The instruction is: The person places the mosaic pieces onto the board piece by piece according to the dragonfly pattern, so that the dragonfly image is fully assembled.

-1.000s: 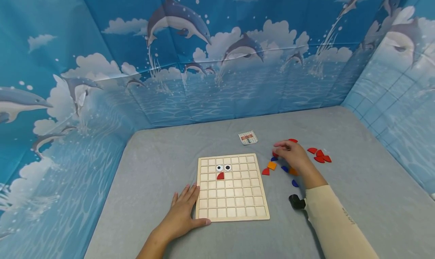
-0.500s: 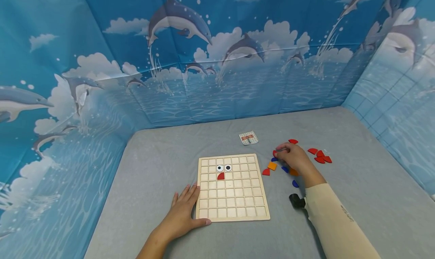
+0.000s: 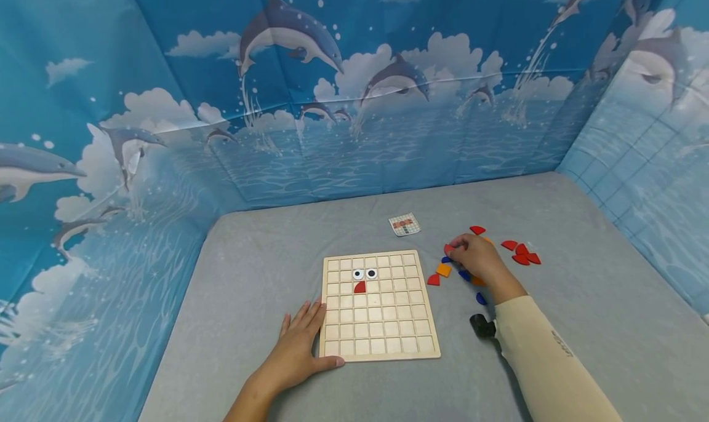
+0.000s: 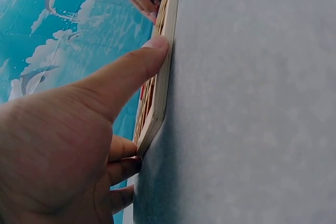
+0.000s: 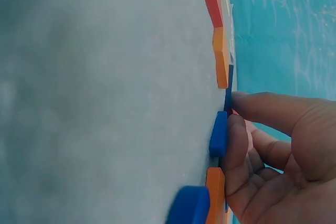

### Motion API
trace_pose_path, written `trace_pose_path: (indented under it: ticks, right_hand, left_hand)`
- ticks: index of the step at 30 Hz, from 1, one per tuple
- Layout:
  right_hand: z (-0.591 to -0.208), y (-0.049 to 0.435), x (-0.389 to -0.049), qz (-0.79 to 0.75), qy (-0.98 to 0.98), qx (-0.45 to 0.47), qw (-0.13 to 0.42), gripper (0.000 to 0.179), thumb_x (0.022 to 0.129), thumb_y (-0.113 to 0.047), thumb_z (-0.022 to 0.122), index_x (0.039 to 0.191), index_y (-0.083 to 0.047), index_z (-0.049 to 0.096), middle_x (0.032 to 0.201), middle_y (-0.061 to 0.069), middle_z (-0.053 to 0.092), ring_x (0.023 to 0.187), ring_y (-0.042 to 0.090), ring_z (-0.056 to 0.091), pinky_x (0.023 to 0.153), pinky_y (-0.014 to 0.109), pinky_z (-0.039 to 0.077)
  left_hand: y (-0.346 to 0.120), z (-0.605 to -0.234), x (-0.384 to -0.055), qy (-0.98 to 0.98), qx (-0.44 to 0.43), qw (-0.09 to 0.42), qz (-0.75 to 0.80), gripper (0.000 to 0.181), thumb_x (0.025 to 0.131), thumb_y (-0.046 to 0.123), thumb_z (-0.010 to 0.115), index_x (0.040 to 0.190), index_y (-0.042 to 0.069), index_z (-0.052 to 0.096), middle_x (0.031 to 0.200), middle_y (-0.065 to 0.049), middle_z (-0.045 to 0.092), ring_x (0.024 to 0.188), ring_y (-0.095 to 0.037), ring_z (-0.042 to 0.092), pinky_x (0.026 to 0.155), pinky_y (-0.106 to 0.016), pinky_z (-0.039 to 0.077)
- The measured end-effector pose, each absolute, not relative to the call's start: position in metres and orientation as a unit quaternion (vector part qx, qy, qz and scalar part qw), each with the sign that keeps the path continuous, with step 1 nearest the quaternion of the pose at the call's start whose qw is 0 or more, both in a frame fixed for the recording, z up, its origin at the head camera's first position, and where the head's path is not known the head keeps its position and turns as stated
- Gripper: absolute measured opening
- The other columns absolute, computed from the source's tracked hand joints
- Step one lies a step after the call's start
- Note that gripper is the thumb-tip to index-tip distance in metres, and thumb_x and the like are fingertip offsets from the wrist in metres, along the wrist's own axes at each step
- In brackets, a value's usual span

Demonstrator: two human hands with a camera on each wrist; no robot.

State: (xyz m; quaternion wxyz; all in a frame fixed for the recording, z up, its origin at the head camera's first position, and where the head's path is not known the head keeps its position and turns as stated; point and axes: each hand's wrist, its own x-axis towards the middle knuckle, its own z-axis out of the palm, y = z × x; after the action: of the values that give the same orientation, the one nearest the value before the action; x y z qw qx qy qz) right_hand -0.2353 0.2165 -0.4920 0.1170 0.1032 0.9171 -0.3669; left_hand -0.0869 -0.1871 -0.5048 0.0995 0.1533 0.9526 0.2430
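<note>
A square wooden grid board (image 3: 382,314) lies flat on the table. Two white eye tiles (image 3: 364,274) and a red quarter-circle piece (image 3: 360,286) sit in its cells. My left hand (image 3: 299,348) rests at its near left corner, fingers spread along the left edge and thumb (image 4: 149,59) on the near edge. Right of the board, my right hand (image 3: 477,256) pinches another red quarter-circle piece (image 3: 448,248) at the tabletop. In the right wrist view, blue pieces (image 5: 219,135) lie right beside those fingertips, and much of the red one is hidden behind them.
Around my right hand lie an orange square (image 3: 444,270), a red piece (image 3: 434,280) and a blue half-circle (image 3: 480,299). Several red pieces (image 3: 521,254) are grouped farther right. A printed pattern card (image 3: 405,224) lies behind the board. Near my right sleeve is a black object (image 3: 482,326).
My right hand's fingers have shifted slightly and closed on the red piece, uncovering more of a red and an orange piece behind it. The left hand and board stay put.
</note>
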Motion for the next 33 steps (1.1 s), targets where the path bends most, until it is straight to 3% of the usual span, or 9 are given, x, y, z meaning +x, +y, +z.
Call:
trace_pose_path:
  ticks: [10, 16, 20, 24, 29, 33]
  right_hand:
    - [-0.49, 0.217, -0.235, -0.378, 0.914, 0.099, 0.108, 0.026, 0.097, -0.027, 0.065, 0.109, -0.004, 0.058, 0.091, 0.011, 0.055, 0.082, 0.025, 0.053, 0.066, 0.029, 0.045]
    - [-0.487, 0.219, -0.233, -0.445, 0.886, 0.105, 0.078, 0.031, 0.099, -0.03, 0.062, 0.118, -0.006, 0.057, 0.112, 0.018, 0.064, 0.091, 0.028, 0.061, 0.073, 0.027, 0.051]
    - [-0.479, 0.216, -0.229, -0.48, 0.872, 0.076, 0.056, 0.031, 0.1, -0.03, 0.061, 0.12, -0.007, 0.058, 0.11, 0.016, 0.066, 0.089, 0.028, 0.066, 0.076, 0.026, 0.054]
    - [-0.47, 0.21, -0.222, -0.487, 0.871, 0.049, 0.042, 0.03, 0.1, -0.032, 0.06, 0.12, -0.008, 0.061, 0.108, 0.012, 0.063, 0.089, 0.027, 0.062, 0.077, 0.03, 0.053]
    - [-0.466, 0.2, -0.213, -0.525, 0.848, 0.013, 0.068, 0.028, 0.101, -0.027, 0.06, 0.117, -0.003, 0.059, 0.108, 0.019, 0.069, 0.095, 0.03, 0.068, 0.083, 0.033, 0.059]
    - [-0.465, 0.19, -0.209, -0.558, 0.825, -0.016, 0.095, 0.026, 0.1, -0.022, 0.063, 0.115, -0.001, 0.058, 0.101, 0.021, 0.071, 0.093, 0.031, 0.071, 0.079, 0.031, 0.061]
  left_hand:
    - [-0.188, -0.505, -0.087, 0.952, 0.148, 0.1, 0.249, 0.112, 0.075, 0.061, 0.081, 0.159, 0.007, 0.03, 0.167, -0.012, 0.027, 0.157, -0.036, 0.018, 0.121, -0.07, 0.007]
    - [-0.188, -0.503, -0.086, 0.951, 0.152, 0.1, 0.249, 0.112, 0.076, 0.062, 0.08, 0.159, 0.006, 0.03, 0.167, -0.013, 0.028, 0.157, -0.038, 0.019, 0.12, -0.071, 0.008]
    - [-0.188, -0.501, -0.087, 0.952, 0.156, 0.094, 0.248, 0.112, 0.075, 0.061, 0.08, 0.158, 0.005, 0.031, 0.167, -0.014, 0.029, 0.156, -0.039, 0.02, 0.12, -0.071, 0.009]
    - [-0.188, -0.5, -0.088, 0.953, 0.156, 0.093, 0.244, 0.113, 0.075, 0.062, 0.08, 0.158, 0.004, 0.031, 0.166, -0.014, 0.029, 0.156, -0.039, 0.02, 0.12, -0.071, 0.009]
    - [-0.189, -0.502, -0.088, 0.953, 0.16, 0.091, 0.24, 0.113, 0.075, 0.064, 0.079, 0.158, 0.004, 0.032, 0.166, -0.014, 0.029, 0.156, -0.039, 0.021, 0.119, -0.072, 0.01]
    - [-0.189, -0.503, -0.088, 0.954, 0.159, 0.09, 0.238, 0.113, 0.075, 0.065, 0.079, 0.158, 0.004, 0.032, 0.166, -0.014, 0.029, 0.156, -0.039, 0.021, 0.119, -0.072, 0.01]
